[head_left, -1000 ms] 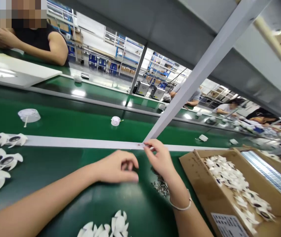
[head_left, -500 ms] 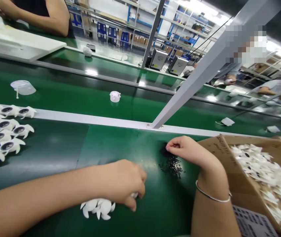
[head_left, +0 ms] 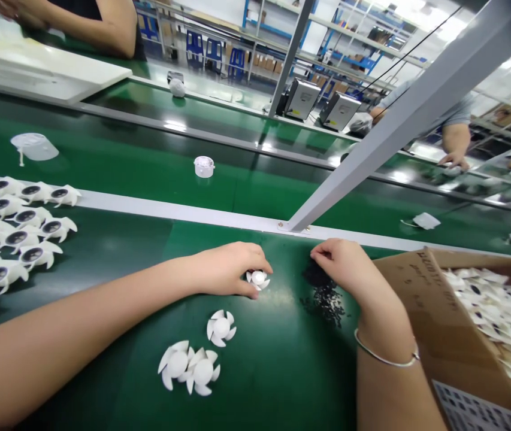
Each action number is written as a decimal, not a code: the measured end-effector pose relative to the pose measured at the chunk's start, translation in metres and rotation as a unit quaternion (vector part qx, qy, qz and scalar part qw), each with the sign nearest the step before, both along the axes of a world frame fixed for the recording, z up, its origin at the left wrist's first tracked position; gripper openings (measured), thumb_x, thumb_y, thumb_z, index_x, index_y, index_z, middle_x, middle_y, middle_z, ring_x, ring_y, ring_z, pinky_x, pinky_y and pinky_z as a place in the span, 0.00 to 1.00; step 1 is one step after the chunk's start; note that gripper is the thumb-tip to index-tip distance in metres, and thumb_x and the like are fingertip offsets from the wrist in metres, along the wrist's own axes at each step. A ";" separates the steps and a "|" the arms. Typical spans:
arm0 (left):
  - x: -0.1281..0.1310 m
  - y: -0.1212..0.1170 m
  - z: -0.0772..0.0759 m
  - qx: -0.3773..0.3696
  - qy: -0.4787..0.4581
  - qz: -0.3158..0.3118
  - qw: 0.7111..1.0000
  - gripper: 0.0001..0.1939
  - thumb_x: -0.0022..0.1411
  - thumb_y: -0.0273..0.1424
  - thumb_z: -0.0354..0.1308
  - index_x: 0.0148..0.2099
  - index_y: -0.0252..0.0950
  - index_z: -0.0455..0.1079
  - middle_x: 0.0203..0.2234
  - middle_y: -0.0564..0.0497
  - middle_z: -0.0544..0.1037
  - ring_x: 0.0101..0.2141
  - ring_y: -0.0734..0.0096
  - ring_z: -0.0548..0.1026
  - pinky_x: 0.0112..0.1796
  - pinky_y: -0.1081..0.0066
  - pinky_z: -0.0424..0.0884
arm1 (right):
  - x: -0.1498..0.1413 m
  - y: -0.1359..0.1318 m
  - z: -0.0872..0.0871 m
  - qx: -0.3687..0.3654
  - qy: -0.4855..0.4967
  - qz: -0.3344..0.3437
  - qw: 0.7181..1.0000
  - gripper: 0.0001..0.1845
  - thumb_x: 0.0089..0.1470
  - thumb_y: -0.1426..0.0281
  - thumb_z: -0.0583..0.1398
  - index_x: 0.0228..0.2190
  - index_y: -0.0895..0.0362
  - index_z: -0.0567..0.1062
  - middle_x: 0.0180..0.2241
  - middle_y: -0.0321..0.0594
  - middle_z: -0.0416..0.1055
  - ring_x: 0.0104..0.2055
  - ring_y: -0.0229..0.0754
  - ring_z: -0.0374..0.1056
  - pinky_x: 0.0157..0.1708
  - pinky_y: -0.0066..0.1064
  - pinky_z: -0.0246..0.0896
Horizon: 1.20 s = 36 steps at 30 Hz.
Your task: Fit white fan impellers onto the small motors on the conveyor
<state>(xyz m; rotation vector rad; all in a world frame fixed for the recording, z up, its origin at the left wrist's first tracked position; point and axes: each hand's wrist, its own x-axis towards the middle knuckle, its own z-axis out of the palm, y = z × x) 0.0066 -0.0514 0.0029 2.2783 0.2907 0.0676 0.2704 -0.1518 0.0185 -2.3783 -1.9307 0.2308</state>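
Note:
My left hand (head_left: pixel 226 269) rests on the green table with its fingers closed round a small white fan blade (head_left: pixel 257 279). My right hand (head_left: pixel 347 266) is curled in a pinch over a heap of tiny black parts (head_left: pixel 324 296); what the fingers hold is too small to make out. A silver bracelet circles the right wrist. Three more white fan blades (head_left: pixel 196 359) lie loose on the table in front of me.
Rows of fan blades with dark centres (head_left: pixel 12 230) lie at the left. A cardboard box (head_left: pixel 417 293) full of white fan blades stands at the right. A grey slanted post (head_left: pixel 399 114) rises from the white rail. White parts ride the conveyor (head_left: pixel 204 166). Other people work across it.
My left hand moved up from the loose blades, carrying one toward the middle. My right hand stayed over the black parts. The camera tilted slightly.

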 end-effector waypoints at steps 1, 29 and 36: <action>0.000 0.001 -0.001 0.001 -0.002 -0.002 1.000 0.23 0.56 0.33 0.68 0.54 0.40 0.73 0.47 0.48 0.74 0.46 0.63 0.74 0.45 0.70 0.67 | -0.003 0.001 -0.002 -0.004 -0.021 -0.002 1.000 0.12 0.51 0.74 0.56 0.24 0.54 0.79 0.27 0.39 0.76 0.27 0.40 0.68 0.26 0.30 0.55; -0.004 0.019 -0.009 0.067 -0.071 0.046 0.994 0.27 0.48 0.45 0.71 0.48 0.39 0.76 0.41 0.51 0.76 0.39 0.68 0.73 0.37 0.73 0.64 | -0.076 -0.002 0.000 0.068 0.275 0.101 0.954 0.05 0.56 0.72 0.56 0.30 0.55 0.71 0.27 0.34 0.67 0.28 0.36 0.62 0.28 0.27 0.57; 0.003 0.020 -0.016 0.059 -0.068 0.071 0.993 0.16 0.47 0.39 0.72 0.38 0.39 0.78 0.34 0.54 0.77 0.36 0.69 0.73 0.34 0.74 0.63 | -0.099 -0.001 -0.021 0.083 0.244 0.147 0.955 0.05 0.59 0.71 0.57 0.31 0.56 0.71 0.31 0.36 0.68 0.32 0.38 0.63 0.32 0.29 0.59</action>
